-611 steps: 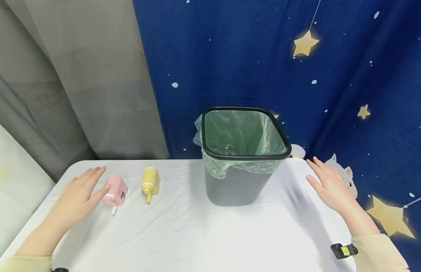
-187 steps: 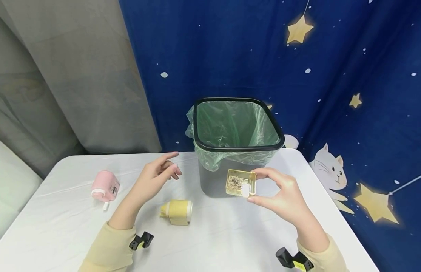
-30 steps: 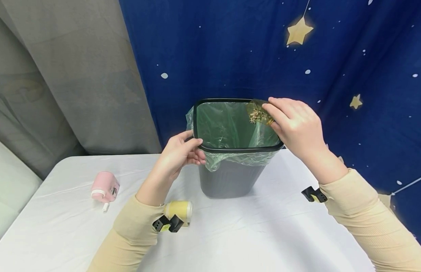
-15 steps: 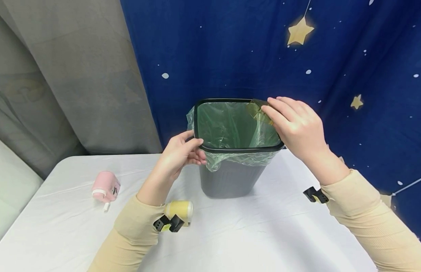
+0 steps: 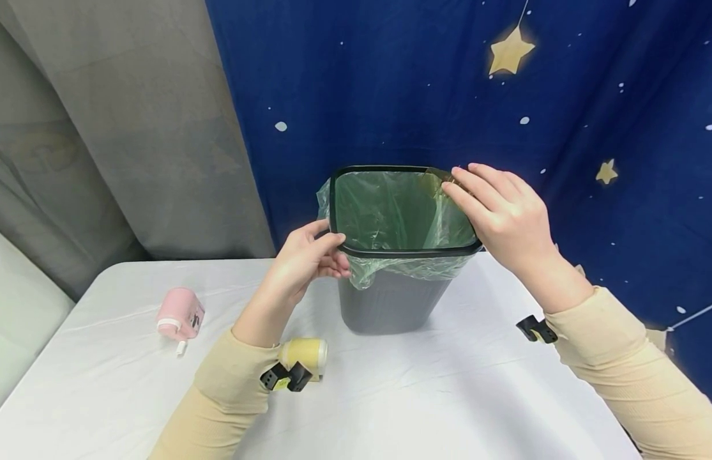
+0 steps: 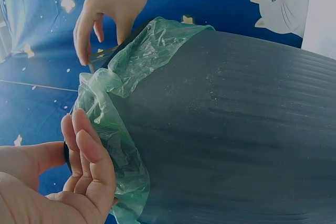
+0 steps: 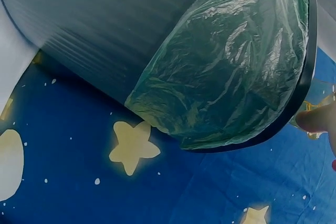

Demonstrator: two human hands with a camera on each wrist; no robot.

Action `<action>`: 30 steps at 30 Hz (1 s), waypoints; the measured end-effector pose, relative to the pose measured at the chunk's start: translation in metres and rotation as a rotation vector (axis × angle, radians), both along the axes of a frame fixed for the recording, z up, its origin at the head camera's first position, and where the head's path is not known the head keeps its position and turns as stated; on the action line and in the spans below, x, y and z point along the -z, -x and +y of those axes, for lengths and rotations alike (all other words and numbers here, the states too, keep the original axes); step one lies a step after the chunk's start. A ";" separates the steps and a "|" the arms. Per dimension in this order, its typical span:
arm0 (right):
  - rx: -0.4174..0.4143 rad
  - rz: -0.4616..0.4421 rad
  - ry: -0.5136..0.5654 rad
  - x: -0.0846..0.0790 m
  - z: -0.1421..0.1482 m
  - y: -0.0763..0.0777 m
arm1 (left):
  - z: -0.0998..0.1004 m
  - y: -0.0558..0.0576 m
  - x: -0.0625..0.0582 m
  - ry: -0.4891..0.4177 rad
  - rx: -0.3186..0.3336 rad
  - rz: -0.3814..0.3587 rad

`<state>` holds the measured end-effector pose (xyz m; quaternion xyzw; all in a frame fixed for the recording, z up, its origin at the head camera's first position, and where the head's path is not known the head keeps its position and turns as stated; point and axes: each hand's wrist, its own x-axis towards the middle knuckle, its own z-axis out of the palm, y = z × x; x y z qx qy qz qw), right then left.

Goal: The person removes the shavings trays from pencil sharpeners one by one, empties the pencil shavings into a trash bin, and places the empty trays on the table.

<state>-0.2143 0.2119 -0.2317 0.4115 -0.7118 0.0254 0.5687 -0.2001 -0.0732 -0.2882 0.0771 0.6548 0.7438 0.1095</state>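
Blue bkgd [image 5: 378, 83], yel. box [image 5: 431, 183] in R hand [image 5: 505, 220]

left hand [image 5: 311, 257] pinches between thumb and forefinger, other fingers curled; right hand [image 5: 509, 214] grips, its back turned up.

Gray ribbed bin [image 7: 100, 30], its base meeting the white counter [image 7: 10, 51] near the counter's edge; a green liner [image 7: 226, 72] folds outward beneath the black rim [image 7: 300, 98]. Right hand [image 7: 321, 119], partly visible, one finger against a transparent amber container [image 7: 314, 135] beside the rim. Behind, a star-patterned blue curtain [image 7: 79, 177].
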 end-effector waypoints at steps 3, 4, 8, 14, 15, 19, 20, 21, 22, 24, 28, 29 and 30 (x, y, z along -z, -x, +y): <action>-0.008 0.015 -0.001 0.001 0.000 0.000 | 0.000 0.000 0.000 0.001 -0.001 0.002; -0.010 0.020 -0.002 0.001 0.000 0.000 | 0.000 0.000 0.000 0.001 -0.002 0.002; -0.018 0.037 -0.012 0.001 0.001 0.001 | 0.000 0.000 0.000 0.002 -0.003 0.000; -0.018 0.074 -0.039 0.001 0.002 0.002 | 0.000 0.000 0.000 0.003 -0.008 0.002; -0.018 0.081 -0.044 0.001 0.002 0.002 | 0.000 0.000 0.000 0.002 -0.009 0.002; -0.022 0.097 -0.059 0.001 0.002 0.002 | 0.000 -0.001 0.000 0.000 -0.010 0.004; -0.024 0.100 -0.061 0.001 0.002 0.002 | 0.000 -0.001 0.000 -0.001 -0.010 0.004; -0.024 0.103 -0.063 0.001 0.002 0.002 | 0.000 -0.001 0.000 -0.002 -0.009 0.005; -0.024 0.107 -0.065 0.001 0.003 0.002 | 0.000 -0.001 0.000 -0.002 -0.009 0.004; -0.022 0.116 -0.069 0.000 0.003 0.002 | 0.000 -0.001 0.000 -0.003 -0.009 0.000; -0.016 0.134 -0.080 0.000 0.004 0.002 | 0.000 0.000 0.001 -0.006 -0.011 -0.004; -0.015 0.136 -0.084 0.000 0.005 0.003 | 0.000 0.000 0.001 -0.008 -0.011 -0.003; -0.014 0.139 -0.088 0.000 0.005 0.003 | 0.000 0.000 0.001 -0.009 -0.011 -0.001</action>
